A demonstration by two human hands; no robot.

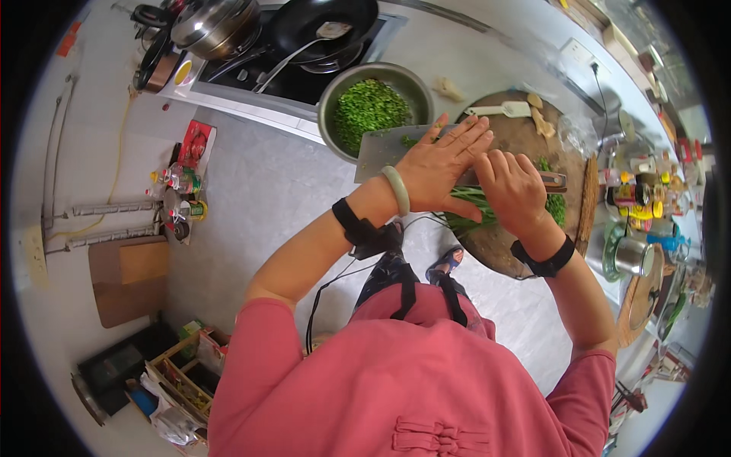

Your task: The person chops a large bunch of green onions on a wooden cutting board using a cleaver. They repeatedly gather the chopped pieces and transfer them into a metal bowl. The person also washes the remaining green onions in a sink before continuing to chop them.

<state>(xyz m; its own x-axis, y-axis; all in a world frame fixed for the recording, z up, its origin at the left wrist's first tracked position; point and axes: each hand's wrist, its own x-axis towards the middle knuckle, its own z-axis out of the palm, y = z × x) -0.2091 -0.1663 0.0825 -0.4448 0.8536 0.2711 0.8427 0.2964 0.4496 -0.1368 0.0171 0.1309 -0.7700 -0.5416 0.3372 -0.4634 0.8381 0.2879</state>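
My right hand is closed around the wooden handle of a cleaver. The broad steel blade reaches left, its tip overlapping the near rim of a steel bowl. Chopped green leaves fill much of that bowl. Across the blade lies my left hand, flat with fingers extended and thumb spread, green bits clinging to it. Whether its palm presses on the steel is hidden. Below both hands, long green stalks rest on a round wooden chopping board. More chopped greens sit beside my right wrist.
Ginger pieces and a white-handled tool lie on the board's far side. Behind the bowl is a gas hob with a black wok and a spatula. Sauce bottles and a steel cup crowd the right.
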